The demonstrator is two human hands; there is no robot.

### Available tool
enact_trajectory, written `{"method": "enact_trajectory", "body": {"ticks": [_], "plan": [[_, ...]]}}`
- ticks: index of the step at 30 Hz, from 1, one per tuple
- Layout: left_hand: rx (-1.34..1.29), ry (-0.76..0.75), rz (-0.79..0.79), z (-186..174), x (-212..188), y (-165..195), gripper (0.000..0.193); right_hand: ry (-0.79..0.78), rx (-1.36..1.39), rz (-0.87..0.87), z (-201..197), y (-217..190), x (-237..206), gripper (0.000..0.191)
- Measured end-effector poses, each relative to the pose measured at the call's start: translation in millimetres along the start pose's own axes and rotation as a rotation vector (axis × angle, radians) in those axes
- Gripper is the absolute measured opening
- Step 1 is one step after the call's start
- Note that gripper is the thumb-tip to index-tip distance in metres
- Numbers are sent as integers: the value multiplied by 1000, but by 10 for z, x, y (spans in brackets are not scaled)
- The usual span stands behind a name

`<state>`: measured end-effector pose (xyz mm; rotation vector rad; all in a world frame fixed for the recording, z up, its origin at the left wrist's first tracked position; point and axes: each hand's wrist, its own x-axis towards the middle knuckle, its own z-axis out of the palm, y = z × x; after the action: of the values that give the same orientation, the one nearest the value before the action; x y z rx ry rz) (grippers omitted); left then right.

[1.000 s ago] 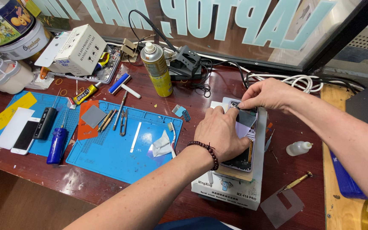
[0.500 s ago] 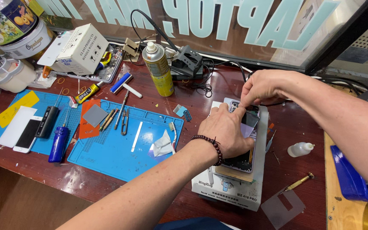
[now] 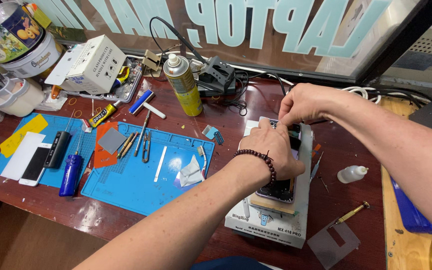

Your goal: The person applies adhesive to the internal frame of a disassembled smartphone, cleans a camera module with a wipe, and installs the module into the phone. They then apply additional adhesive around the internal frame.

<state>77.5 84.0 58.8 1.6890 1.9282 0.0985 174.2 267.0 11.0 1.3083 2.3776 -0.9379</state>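
A dark opened phone (image 3: 279,188) lies on a white heating plate machine (image 3: 276,225) at the table's front right. My left hand (image 3: 271,147), with a bead bracelet on the wrist, presses flat on the phone's upper part. At the phone's far end my right hand (image 3: 306,104) has its fingers pinched together; what they pinch is hidden.
A blue work mat (image 3: 141,175) holds tweezers, a white strip and a crumpled wipe. Further left lie screwdrivers, a white phone (image 3: 35,165) and yellow and orange cards. A spray can (image 3: 182,85), a white box, tubs and cables stand at the back. A small squeeze bottle (image 3: 351,173) sits at right.
Both hands stay on the phone. My right hand's fingers have closed tighter at its far end, and my left hand has shifted slightly up along it.
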Motion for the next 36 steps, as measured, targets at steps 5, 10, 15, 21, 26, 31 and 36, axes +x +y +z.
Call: {"method": "enact_trajectory", "body": {"ticks": [5,10,15,21,26,31,36], "plan": [[-66,44,1,46,-2,25,78,17,-19,-50,-22,27,-31,22],[-101,17,-41,19,4,24,83,-3,130,25,-56,47,-84,23],[-112,-7,-70,-9,14,41,89,29,76,16,-12,18,-59,24],[-130,10,-63,-19,5,31,82,69,-133,-160,-35,-16,-63,25],[-140,3,-82,-34,26,54,82,38,-245,-191,-90,-133,-93,23],[-133,16,-44,-5,17,48,84,-41,-370,-200,-153,-274,-102,21],[-104,23,-38,24,32,50,83,-51,-369,-200,-144,-271,-135,20]]}}
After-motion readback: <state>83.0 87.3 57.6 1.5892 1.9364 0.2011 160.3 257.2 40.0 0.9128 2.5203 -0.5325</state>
